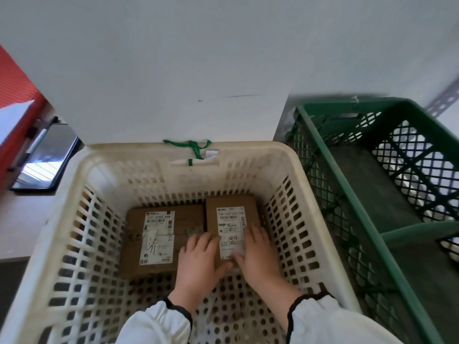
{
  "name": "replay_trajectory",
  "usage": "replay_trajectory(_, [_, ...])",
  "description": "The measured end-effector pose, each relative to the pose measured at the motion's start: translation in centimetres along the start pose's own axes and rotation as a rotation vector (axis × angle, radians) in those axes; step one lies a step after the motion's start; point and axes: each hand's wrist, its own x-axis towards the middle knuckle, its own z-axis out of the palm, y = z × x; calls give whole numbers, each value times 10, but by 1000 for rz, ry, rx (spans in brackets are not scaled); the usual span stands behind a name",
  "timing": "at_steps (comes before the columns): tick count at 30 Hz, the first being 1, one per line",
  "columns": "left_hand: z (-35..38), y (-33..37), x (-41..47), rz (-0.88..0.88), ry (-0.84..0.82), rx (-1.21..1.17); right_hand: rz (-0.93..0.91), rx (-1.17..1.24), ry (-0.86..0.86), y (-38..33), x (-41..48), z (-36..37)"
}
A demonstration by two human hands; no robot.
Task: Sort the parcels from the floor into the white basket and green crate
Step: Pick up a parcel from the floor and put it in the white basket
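Two brown cardboard parcels with white labels lie side by side on the floor of the white basket (74, 175). The left parcel (135, 234) is wider and untouched. Both my hands rest on the near end of the right parcel (232, 202): my left hand (200, 259) lies on its left edge with the fingers spread flat, my right hand (255, 254) lies on its right side over the label. The green crate (330, 155) stands just right of the basket and shows no parcel inside.
A white wall rises right behind the basket and crate. A green cord (193, 146) is tied through the basket's far handle. A dark tablet-like device (47, 157) lies on the floor at the left, beside a red object (15, 90).
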Motion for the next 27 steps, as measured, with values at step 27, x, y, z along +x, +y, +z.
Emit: replay_trajectory(27, [-102, -7, -122, -213, -420, 69, -149, -152, -335, -27, -126, -68])
